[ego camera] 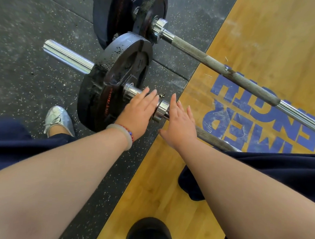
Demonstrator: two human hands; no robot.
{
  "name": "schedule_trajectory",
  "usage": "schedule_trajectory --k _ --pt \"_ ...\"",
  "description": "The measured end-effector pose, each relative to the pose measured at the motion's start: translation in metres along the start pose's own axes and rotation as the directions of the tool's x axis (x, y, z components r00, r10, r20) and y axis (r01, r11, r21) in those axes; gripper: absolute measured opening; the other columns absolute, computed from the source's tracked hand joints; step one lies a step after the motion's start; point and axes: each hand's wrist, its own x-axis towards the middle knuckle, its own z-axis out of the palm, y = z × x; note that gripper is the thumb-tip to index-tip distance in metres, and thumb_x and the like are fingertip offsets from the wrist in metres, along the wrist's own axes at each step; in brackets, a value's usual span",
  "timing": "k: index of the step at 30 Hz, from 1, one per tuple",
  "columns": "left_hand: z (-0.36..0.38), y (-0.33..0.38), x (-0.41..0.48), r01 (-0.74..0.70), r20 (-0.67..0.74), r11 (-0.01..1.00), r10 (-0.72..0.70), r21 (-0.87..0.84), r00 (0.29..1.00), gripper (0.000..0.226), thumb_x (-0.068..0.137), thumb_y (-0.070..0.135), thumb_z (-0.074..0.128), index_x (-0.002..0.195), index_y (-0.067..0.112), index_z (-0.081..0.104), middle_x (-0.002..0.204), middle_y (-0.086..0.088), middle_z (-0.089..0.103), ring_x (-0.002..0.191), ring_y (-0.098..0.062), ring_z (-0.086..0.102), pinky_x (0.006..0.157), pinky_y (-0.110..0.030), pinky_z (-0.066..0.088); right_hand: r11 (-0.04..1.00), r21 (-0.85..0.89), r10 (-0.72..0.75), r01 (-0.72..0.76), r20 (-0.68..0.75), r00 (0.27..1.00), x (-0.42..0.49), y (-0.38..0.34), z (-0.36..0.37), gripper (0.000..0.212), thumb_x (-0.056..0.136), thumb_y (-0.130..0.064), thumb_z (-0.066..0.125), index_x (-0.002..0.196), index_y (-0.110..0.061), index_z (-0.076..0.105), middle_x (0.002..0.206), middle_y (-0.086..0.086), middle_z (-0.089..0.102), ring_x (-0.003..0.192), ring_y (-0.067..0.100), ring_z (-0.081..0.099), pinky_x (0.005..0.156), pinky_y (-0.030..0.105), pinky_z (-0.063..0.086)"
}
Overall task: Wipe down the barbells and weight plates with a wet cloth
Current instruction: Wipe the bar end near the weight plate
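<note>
Beside the round black weight plate [119,75], the left hand [138,113] and right hand [181,126] are open at the chrome barbell [162,109]; if it rolls, it may pinch them.

Left grip [138,111] flat-fingered, right grip [180,124] fingers spread, both reaching forward

Floor, left: black rubber matting [30,30], white-speckled, seams visible. Right: yellow wooden platform [276,34], meeting the matting along a straight edge. Scuffed blue lettering [262,114] on the wood.
</note>
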Motion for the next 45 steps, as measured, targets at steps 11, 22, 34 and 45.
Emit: schedule_trajectory --k 11,22,34,45 --pt "-0.001 -0.001 0.015 0.141 -0.04 0.983 -0.147 -0.121 0.988 0.063 0.094 0.0 0.037 0.152 0.012 0.014 0.16 0.0 0.004 0.147 -0.019 -0.003 0.118 -0.039 0.019 0.999 -0.031 0.016 -0.016 0.014 1.0 0.007 0.002 -0.004 0.112 0.085 -0.043 0.062 0.144 -0.014 -0.029 0.159 0.001 0.015 0.147 0.015 0.002 0.119 0.038 -0.006" --pt "-0.025 -0.009 0.007 -0.149 0.079 0.968 0.135 0.204 0.988 0.066 0.097 0.005 0.032 0.148 0.004 -0.009 0.159 -0.01 -0.01 0.146 -0.027 -0.011 0.12 -0.039 0.012 0.99 0.083 0.104 -0.111 0.083 0.991 0.014 -0.004 -0.023 0.114 0.08 -0.06 0.06 0.149 -0.016 -0.019 0.161 0.0 0.0 0.146 0.019 -0.009 0.115 0.042 -0.012" --pt "-0.145 -0.045 0.017 -0.311 -0.365 0.938 0.347 0.154 0.864 0.047 0.087 -0.006 0.037 0.133 -0.007 0.047 0.14 -0.023 0.045 0.133 -0.038 0.038 0.112 -0.044 0.028 0.963 0.271 0.056 -0.008 -0.168 0.984 0.034 -0.068 -0.079 0.064 0.1 -0.046 0.03 0.153 -0.022 0.002 0.161 0.003 0.002 0.146 0.017 -0.009 0.118 0.039 -0.004" --pt "-0.138 -0.042 0.044 -0.312 -0.136 0.936 0.334 0.164 0.933 0.046 0.084 0.008 0.036 0.121 -0.007 0.059 0.129 -0.023 0.056 0.123 -0.038 0.051 0.104 -0.044 0.034 0.979 0.124 0.173 -0.162 -0.086 0.981 0.074 -0.069 -0.1 0.058 0.102 -0.045 0.016 0.153 -0.022 -0.001 0.16 0.003 -0.007 0.146 0.017 -0.012 0.118 0.037 -0.008"
